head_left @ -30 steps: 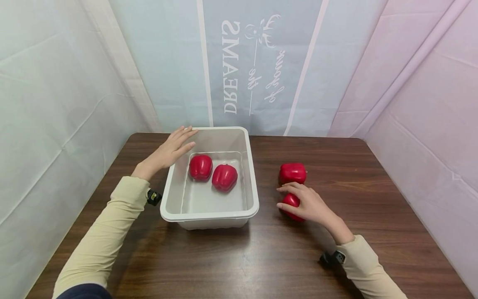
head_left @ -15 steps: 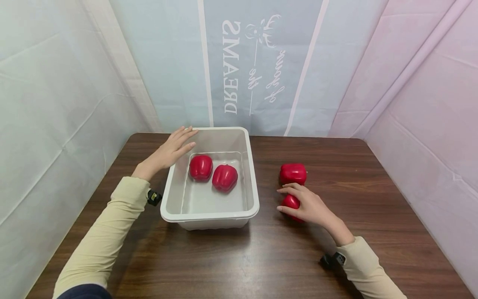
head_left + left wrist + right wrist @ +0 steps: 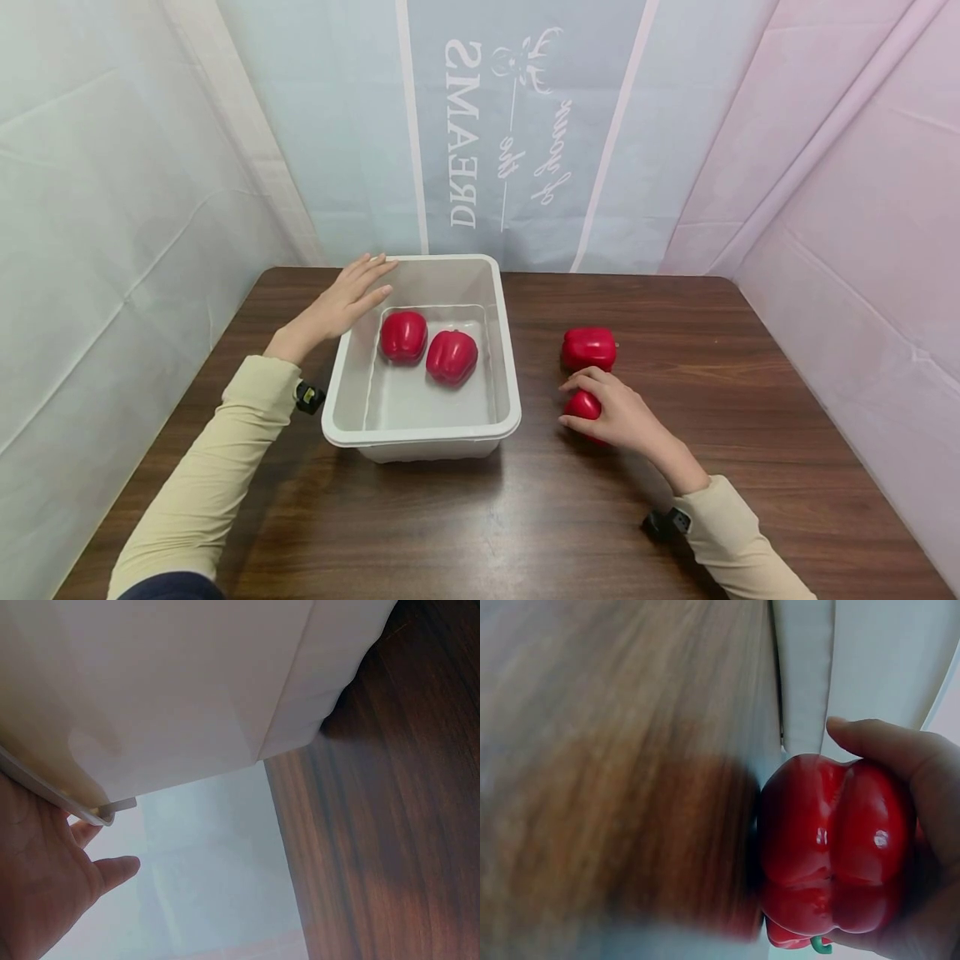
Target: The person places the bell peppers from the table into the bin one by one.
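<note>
My right hand [image 3: 622, 417] curls its fingers and thumb round a red bell pepper [image 3: 582, 406] on the right of the table. In the right wrist view that bell pepper [image 3: 829, 844] shows its lobed end, low against the wood. Just beyond it lies a second red bell pepper [image 3: 589, 347]. My left hand [image 3: 337, 307] rests on the left rim of a light grey plastic bin [image 3: 420, 436], its fingers straight. Inside the bin are two more red bell peppers, one at the left [image 3: 403, 337] and one nearer the middle [image 3: 452, 358].
The brown wooden table [image 3: 420, 533] has fabric hangings on its left, back and right sides. Printed lettering marks the back cloth [image 3: 517, 150]. A small black camera sits on each wrist, as on the left [image 3: 308, 397].
My right hand's fingertips have drawn in slightly round the near pepper. The left hand, the bin and the other peppers look the same.
</note>
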A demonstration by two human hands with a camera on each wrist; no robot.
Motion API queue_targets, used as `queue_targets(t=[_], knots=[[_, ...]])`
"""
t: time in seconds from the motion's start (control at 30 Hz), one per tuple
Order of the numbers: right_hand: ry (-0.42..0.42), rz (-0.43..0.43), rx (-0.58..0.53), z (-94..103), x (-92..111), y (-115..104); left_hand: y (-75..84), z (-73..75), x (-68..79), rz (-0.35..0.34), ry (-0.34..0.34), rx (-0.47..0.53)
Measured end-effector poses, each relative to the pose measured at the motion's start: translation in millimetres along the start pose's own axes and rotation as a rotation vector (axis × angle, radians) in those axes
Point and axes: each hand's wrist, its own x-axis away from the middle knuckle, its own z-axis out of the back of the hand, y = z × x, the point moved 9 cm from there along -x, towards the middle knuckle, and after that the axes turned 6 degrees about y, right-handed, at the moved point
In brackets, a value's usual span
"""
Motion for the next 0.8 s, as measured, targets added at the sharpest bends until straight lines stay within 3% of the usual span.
queue_targets(t=[0.43, 0.8], knots=[[0.007, -0.001, -0.008, -0.7, -0.9, 0.0, 0.3, 0.3, -0.2, 0.0, 0.0, 0.006], [0.0, 0.008, -0.081, 1.0, -0.7, -1.6, 2.1, 1.5, 0.9, 0.001, 0.0, 0.011]])
